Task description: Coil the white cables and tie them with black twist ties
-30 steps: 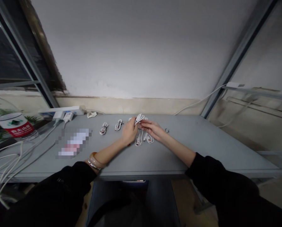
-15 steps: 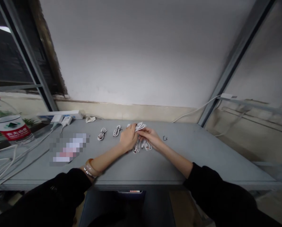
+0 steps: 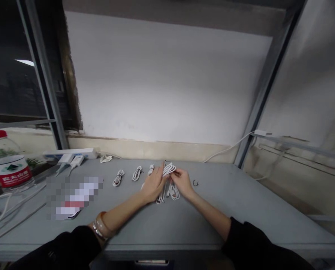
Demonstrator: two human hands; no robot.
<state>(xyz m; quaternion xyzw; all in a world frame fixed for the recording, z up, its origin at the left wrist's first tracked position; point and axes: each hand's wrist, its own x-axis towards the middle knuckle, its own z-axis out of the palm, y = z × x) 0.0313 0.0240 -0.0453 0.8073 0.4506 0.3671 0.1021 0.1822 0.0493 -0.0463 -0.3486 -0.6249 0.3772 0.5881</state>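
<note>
Above the middle of the grey desk [image 3: 201,221], a coiled white cable [image 3: 169,169] is held between my two hands. My left hand [image 3: 154,183] is closed round the coil from the left. My right hand [image 3: 182,182] pinches at its right end. A thin dark tie [image 3: 166,162] sticks up behind the coil. Below the hands lie two more white cable coils, one [image 3: 160,197] partly hidden by my left hand and the other [image 3: 173,192] near my right wrist. Left of my hands, cable bundles [image 3: 118,178], [image 3: 137,173] with dark ties lie in a row with a third bundle [image 3: 151,170].
Right of my hands lies a dark twist tie [image 3: 195,183]. On the left are a blurred-out flat object [image 3: 80,197], a power strip [image 3: 83,153] with white plugs, loose cords and a red-capped water bottle [image 3: 10,168]. A metal post [image 3: 268,93] rises at the right.
My view has tilted up, so the desk sits lower. The held coil is angled differently, and a dark tie now shows above it. A third bundle has come into view beside my left hand.
</note>
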